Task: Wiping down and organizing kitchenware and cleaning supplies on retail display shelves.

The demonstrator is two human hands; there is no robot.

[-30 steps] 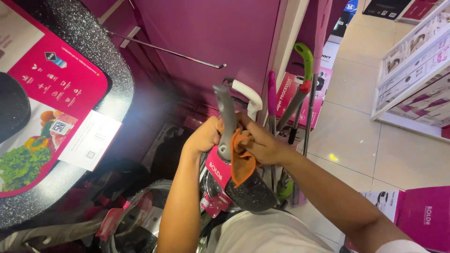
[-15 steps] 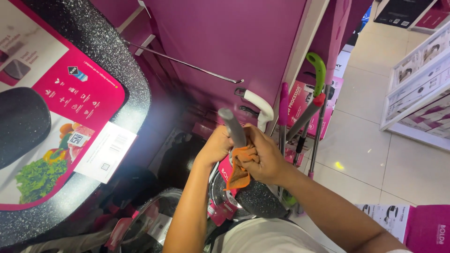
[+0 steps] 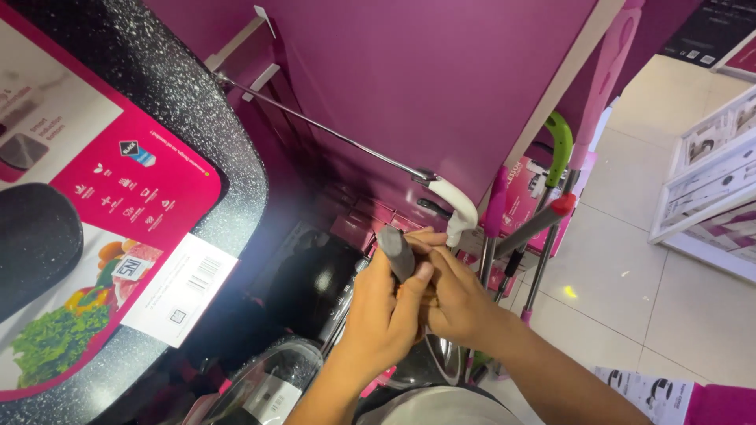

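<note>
Against the magenta display wall, a long metal peg juts out, ending in a white tip. At far left hangs a large speckled black pan with a pink and white card sleeve across its face. Lower centre, a dark glossy pan and a glass lid sit below the hands. Right of the peg hang utensils with pink, green and red handles over a pale tiled floor.

Both hands meet at centre, just beneath the white tip. The left hand has its grip closed around a grey handle, thumb laid along it; the handle points up and leftward. The right hand presses against the left, fingers curled about the same handle; what lies under its palm is hidden.
</note>
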